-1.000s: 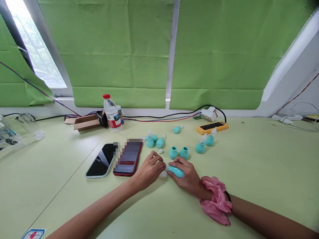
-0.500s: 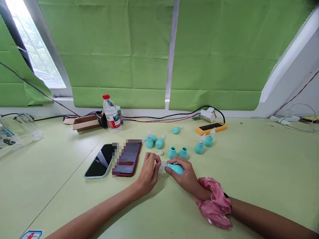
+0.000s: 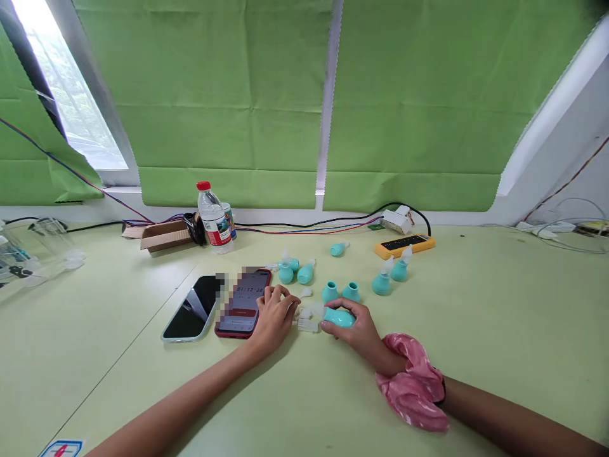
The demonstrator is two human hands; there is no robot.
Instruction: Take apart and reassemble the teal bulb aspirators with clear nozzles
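My right hand [image 3: 356, 331] is wrapped round a teal bulb syringe [image 3: 339, 317] lying on its side. Its translucent tip [image 3: 316, 309] points left. Just left of that, my left hand [image 3: 275, 317] has its fingers bent together beside small clear plastic pieces; what the fingertips hold, if anything, is hidden. Between the hands a clear cap-like piece [image 3: 308, 325] rests on the table. Behind my right hand stand two teal bulbs with open necks, one of them a bulb [image 3: 329, 292]. A loose translucent tip [image 3: 306, 292] sits near my left fingertips.
Several bulb syringes with tips fitted stand or lie farther back, including an upright bulb syringe [image 3: 381, 284]. Two phones lie left, the red-cased phone [image 3: 240, 311] beside my left hand. A water bottle [image 3: 215, 219], an open box [image 3: 165, 236] and a yellow power strip [image 3: 404, 246] are behind.
My left hand has moved left, away from the tip of the bulb syringe. Clear pieces now show between the hands. The right hand still holds the bulb syringe.
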